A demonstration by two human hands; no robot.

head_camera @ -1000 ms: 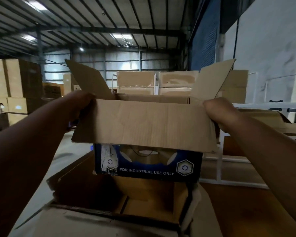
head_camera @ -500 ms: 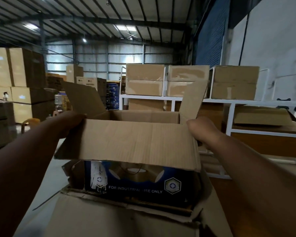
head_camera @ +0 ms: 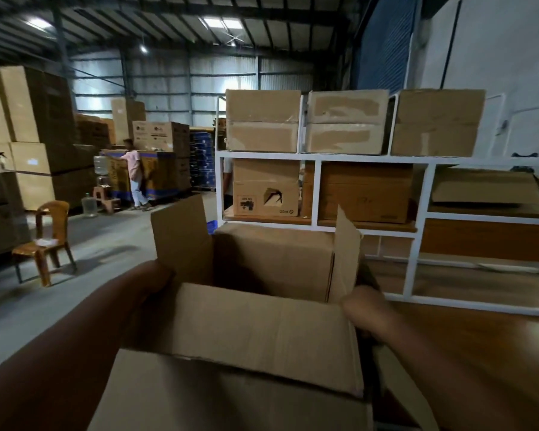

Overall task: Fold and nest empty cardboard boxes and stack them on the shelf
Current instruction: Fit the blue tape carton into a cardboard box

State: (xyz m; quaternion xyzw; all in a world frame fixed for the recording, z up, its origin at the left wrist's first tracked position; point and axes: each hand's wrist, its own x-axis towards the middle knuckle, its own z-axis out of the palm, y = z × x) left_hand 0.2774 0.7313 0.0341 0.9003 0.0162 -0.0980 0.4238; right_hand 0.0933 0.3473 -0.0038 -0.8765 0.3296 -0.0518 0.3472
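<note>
Open cardboard box [head_camera: 262, 325] sits between both hands: left hand [head_camera: 156, 284] and right hand [head_camera: 363, 306] grip its sides

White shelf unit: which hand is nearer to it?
Right. The right hand grips the open box at its shelf-side corner, near the white shelf unit; the left hand holds the far side.

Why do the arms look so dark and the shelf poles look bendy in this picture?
Head view: the ceiling lights glare from far behind, so the near left hand and right hand, gripping the open box, sit in shadow. Head view: the wide-angle lens bows the white shelf near the frame's edges; the distant stacks look soft.
</note>
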